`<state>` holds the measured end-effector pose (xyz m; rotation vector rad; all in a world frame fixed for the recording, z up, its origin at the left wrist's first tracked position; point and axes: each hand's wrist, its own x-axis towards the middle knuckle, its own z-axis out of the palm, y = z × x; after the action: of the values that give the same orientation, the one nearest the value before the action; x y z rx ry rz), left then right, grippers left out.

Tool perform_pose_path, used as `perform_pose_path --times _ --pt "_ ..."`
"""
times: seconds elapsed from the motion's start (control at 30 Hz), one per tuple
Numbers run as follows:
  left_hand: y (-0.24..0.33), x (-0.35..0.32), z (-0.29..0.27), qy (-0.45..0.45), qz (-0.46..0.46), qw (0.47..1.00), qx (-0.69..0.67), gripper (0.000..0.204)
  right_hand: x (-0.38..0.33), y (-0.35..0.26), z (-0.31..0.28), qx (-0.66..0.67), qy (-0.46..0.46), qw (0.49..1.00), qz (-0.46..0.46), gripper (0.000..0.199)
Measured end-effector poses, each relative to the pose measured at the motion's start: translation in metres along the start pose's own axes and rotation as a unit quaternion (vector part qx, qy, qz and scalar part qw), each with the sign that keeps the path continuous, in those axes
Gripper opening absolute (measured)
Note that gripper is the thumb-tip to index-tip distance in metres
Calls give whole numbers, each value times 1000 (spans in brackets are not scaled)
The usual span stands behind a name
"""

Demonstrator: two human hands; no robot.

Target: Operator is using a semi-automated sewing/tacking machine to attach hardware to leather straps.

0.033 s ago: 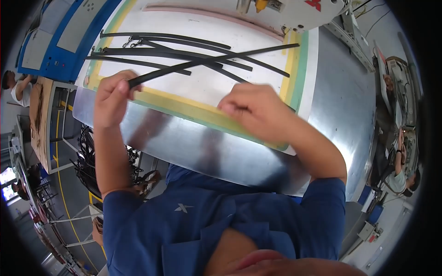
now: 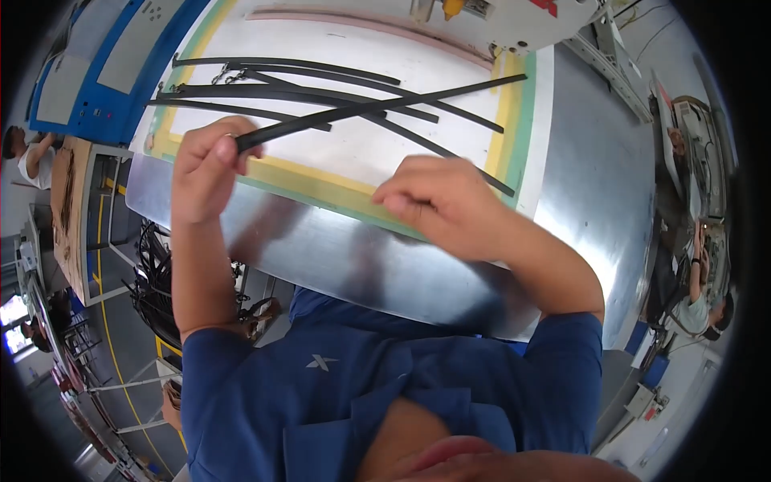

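Note:
My left hand (image 2: 215, 167) is closed around the near-left end of a long black strap (image 2: 377, 106). From there the strap slants up to the right, crossing over several other black straps (image 2: 273, 91) that lie on the white work surface (image 2: 353, 165). Small metal chain links (image 2: 233, 75) show at the left ends of some of those straps. Over the yellow and green front border, my right hand (image 2: 438, 199) is curled, thumb and fingers drawn together, apart from the held strap. Whatever its fingers might contain is hidden.
A white machine head (image 2: 538, 28) overhangs the far right. A pinkish bar (image 2: 369, 28) lies along the back. Bare metal tabletop (image 2: 594, 185) surrounds the work surface. A blue cabinet (image 2: 112, 88) stands at far left; other people (image 2: 38, 157) work in the distance.
My left hand has shifted slightly right with the strap. My right hand has moved a little down and left, uncovering more of one strap behind it.

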<state>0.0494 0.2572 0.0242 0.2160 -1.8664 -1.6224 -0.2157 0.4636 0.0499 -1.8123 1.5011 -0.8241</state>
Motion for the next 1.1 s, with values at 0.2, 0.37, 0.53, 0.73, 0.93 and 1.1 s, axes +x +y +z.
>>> perform_pose_path --times 0.2,0.37,0.53,0.73,0.93,1.1 --pt "24 31 106 -73 -32 991 -111 52 -43 -6 -6 495 109 860 52 47" --pt "-2 26 121 -63 -56 988 -129 50 -62 2 -27 553 254 793 25 49" --pt "-11 21 109 -101 -14 988 -112 44 -67 6 -37 534 295 792 -18 47" --pt "-15 20 109 -90 6 989 -114 40 -69 5 -41 524 318 790 0 45" --pt "-16 18 112 -95 0 991 -93 41 -72 6 -41 514 327 793 -2 43" --pt "-15 22 114 -114 1 992 -60 45 -76 0 -48 490 370 789 14 43"
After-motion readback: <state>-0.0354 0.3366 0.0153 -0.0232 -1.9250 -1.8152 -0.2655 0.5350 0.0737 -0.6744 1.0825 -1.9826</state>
